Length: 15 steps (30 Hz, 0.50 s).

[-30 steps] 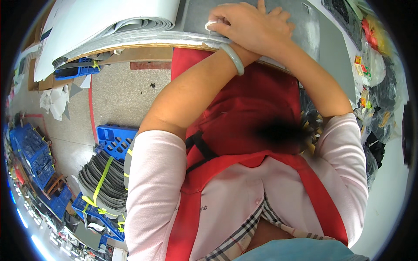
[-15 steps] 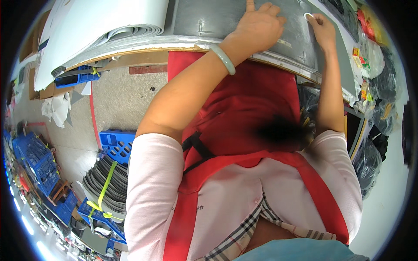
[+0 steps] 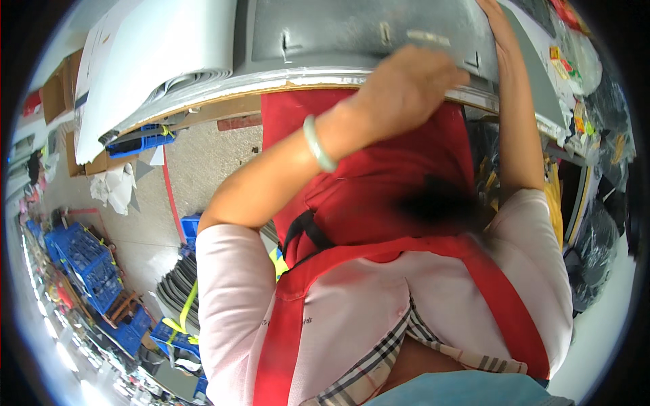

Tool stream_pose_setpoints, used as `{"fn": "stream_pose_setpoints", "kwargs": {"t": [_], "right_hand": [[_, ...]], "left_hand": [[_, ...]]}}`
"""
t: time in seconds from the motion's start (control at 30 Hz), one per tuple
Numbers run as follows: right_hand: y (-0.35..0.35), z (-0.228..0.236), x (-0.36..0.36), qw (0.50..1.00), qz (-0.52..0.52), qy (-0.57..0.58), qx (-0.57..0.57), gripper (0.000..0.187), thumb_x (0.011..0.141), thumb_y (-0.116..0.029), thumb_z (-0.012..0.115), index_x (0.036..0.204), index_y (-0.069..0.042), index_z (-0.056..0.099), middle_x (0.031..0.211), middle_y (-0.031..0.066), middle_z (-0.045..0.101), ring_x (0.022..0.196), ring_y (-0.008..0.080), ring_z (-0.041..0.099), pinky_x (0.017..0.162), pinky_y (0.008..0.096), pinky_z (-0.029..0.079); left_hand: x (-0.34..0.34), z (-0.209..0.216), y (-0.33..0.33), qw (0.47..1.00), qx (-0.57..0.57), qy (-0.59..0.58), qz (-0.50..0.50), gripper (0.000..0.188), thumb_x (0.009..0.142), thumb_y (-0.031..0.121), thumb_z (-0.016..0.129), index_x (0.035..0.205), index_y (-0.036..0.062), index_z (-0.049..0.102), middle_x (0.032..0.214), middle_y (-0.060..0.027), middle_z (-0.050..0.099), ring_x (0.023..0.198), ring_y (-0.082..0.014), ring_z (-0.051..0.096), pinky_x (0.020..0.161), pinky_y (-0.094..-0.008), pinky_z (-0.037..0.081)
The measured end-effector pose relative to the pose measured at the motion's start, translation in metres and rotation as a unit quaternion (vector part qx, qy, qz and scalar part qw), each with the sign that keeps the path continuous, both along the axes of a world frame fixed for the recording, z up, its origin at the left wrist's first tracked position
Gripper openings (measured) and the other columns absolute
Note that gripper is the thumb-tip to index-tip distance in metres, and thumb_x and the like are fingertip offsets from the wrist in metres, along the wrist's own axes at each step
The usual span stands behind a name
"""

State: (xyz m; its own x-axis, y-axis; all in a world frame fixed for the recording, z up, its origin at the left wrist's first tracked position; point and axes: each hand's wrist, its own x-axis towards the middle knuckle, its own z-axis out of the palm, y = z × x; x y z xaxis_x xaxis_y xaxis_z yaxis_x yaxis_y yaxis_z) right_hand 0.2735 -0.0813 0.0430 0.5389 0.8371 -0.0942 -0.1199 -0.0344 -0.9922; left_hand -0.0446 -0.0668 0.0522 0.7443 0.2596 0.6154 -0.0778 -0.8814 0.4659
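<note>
My left hand, with a pale green bangle on the wrist, hangs over the front edge of the worktable. Its fingers point right and are smeared by motion, so whether they hold anything does not show. Below it is my red apron. My right hand reaches to the far right of the dark grey sheet, by its right edge; the fingers are mostly cut off by the top of the picture. Small slots and marks show on the grey sheet.
Left on the table lies a thick roll of white sheet. Stacked dark sheets tied with yellow-green strap and blue crates stand at the left. Plastic bags fill the right side. The table's front edge runs before me.
My left hand has drawn back from the grey sheet toward me, over the table edge. My right hand has moved farther away; the small white ring-like thing at its fingertips is out of sight.
</note>
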Motion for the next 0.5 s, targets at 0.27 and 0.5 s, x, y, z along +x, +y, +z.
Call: {"fn": "stream_pose_setpoints", "kwargs": {"t": [0.27,0.5], "right_hand": [[0.007,-0.023,0.044,0.849,0.170,0.469,0.175,0.025,0.100,-0.023,0.070,0.121,-0.008,0.067,0.103,0.0024,0.073,0.087,0.0120,0.070,0.077,0.0264,0.058],[0.005,-0.009,0.010,0.992,-0.040,0.086,0.079,0.023,0.101,-0.023,0.070,0.118,-0.009,0.066,0.100,0.0020,0.072,0.085,0.0114,0.069,0.075,0.0262,0.058]], "left_hand": [[-0.045,0.021,0.065,0.985,-0.005,0.168,0.044,0.020,0.084,0.011,0.078,0.103,0.0045,0.077,0.105,-0.0109,0.070,0.096,-0.0308,0.068,0.084,-0.0370,0.054],[-0.053,0.024,0.086,0.960,-0.186,0.209,-0.015,0.015,0.088,0.008,0.074,0.100,-0.0008,0.075,0.102,-0.0117,0.071,0.091,-0.0348,0.069,0.083,-0.0391,0.054]]}}
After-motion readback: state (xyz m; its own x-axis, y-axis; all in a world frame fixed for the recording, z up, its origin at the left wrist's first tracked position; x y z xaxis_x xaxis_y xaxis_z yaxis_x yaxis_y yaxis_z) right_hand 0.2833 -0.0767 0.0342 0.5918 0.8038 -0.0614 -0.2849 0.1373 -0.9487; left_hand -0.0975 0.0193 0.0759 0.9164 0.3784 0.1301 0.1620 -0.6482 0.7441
